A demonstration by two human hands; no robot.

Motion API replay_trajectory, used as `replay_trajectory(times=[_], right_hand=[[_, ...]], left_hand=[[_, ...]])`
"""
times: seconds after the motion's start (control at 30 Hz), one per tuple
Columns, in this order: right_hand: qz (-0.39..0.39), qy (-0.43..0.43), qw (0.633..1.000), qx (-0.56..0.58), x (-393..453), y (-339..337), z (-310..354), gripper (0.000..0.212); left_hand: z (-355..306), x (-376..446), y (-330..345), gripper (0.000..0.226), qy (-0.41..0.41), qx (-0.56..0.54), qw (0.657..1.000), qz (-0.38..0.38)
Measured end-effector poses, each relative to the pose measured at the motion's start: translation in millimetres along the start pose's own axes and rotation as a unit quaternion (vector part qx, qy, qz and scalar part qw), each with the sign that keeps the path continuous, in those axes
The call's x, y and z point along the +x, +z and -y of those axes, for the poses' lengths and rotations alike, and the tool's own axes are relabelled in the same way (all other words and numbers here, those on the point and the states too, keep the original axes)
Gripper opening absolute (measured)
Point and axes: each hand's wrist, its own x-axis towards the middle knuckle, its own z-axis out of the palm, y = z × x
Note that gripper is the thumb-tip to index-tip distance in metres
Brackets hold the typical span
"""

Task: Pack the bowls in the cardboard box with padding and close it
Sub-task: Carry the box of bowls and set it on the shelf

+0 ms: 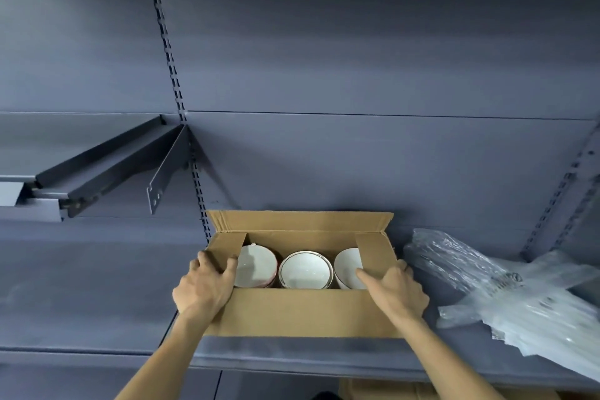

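A brown cardboard box (302,312) sits on a grey metal shelf (97,302), its back flap upright against the wall. Inside stand three white bowls: a left bowl (256,266), a gold-rimmed middle bowl (306,271) and a right bowl (346,266), partly hidden by the flaps. My left hand (204,286) presses the left side flap (227,248) inward, fingers curled over its edge. My right hand (397,291) pushes the right side flap (373,253) inward. The front flap lies half folded over the opening. No padding shows inside the box.
A heap of clear plastic air-cushion padding (506,295) lies on the shelf right of the box, overhanging the front edge. A dismounted shelf panel and bracket (107,166) hang at the left. Slotted uprights run up the back wall. More cardboard shows below the shelf.
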Motion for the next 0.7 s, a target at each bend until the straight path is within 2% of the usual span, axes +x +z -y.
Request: replay_trajectory(times=[0.33,0.47,0.63,0.7], right_hand=[[0.0,0.012,1.0,-0.015,1.1,3.2,0.9,0.087],[0.004,0.003,1.0,0.005,0.0,2.9,1.0,0.091],[-0.002,0.002,1.0,0.024,-4.0,4.3,-4.3,0.092],[-0.006,-0.001,1.0,0.027,-4.4,4.5,-5.3,0.092]], left_hand=[[-0.7,8.0,1.3,0.076,0.01,0.026,0.999,0.032],[1.6,10.0,4.4,0.079,0.006,0.018,1.0,0.023],[-2.2,4.8,4.1,0.083,-0.014,0.032,0.998,0.049],[-6.3,0.7,4.6,0.074,0.013,0.071,0.997,0.015]])
